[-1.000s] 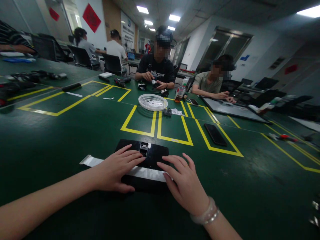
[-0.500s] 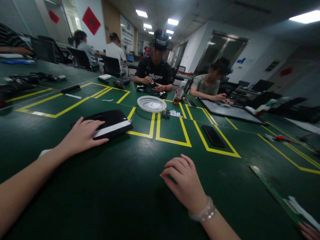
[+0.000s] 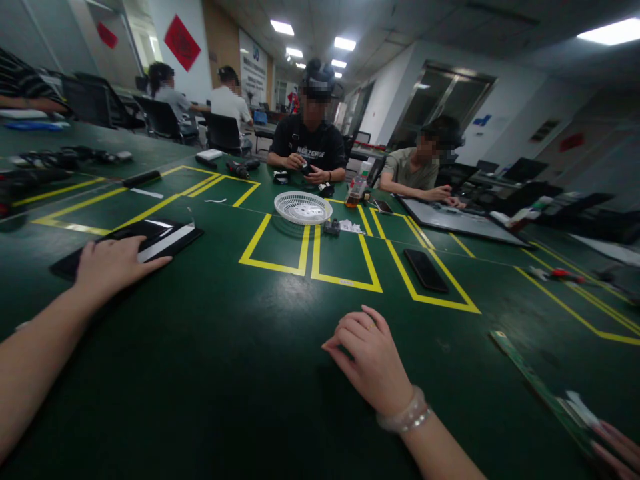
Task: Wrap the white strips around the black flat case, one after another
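My left hand point(image 3: 113, 265) lies over a flat, glossy black pouch point(image 3: 143, 229) with a white strip along it, at the left of the green table. The fingers rest across its top and the thumb stretches along its near side. The palm hides part of the pouch, and a thin clear edge sticks up at its far right corner. My right hand point(image 3: 373, 360), a clear bracelet on the wrist, is held low at the near middle of the table. Its fingers curl loosely and the thumb tip meets a fingertip, with nothing visible between them.
A white round basket point(image 3: 303, 217) stands mid-table, beside a small dark part point(image 3: 331, 227). Yellow tape marks boxes on the table; a black phone point(image 3: 427, 270) lies in one. At right, another person's hand point(image 3: 617, 447) touches a long green circuit board point(image 3: 535, 380). Two people sit opposite.
My left hand has moved left and nearer, bringing the black pouch along. The pouch now lies partly over a left tape box. My right thumb and fingers have closed slightly.
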{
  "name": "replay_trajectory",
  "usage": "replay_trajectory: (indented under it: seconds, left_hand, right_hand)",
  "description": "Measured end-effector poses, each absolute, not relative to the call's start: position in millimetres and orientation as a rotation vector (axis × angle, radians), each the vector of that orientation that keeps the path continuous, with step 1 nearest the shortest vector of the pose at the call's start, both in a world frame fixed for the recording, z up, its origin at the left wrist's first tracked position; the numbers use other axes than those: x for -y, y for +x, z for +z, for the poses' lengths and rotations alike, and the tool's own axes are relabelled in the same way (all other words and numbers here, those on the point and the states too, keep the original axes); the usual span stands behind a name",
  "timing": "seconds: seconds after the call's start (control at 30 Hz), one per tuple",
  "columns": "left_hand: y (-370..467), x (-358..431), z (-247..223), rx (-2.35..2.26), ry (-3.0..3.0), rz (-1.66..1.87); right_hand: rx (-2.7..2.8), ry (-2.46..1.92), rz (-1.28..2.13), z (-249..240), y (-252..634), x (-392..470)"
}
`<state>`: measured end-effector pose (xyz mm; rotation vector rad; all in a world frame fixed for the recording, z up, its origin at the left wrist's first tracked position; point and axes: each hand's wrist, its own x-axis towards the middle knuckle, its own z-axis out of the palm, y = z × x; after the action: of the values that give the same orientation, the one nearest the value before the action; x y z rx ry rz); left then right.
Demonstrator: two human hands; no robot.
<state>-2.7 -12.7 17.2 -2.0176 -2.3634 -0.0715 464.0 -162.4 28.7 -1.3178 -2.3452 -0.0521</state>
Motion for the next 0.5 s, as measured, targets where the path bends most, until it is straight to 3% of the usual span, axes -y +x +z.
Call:
replay_trajectory:
  seconds: [0.5]
  left_hand:
    - [19.0,21.1,20.3,2.4,-2.213,-0.223]
  right_hand:
    - [2.242,-1.254,-0.086,30.3,463.6,162.6]
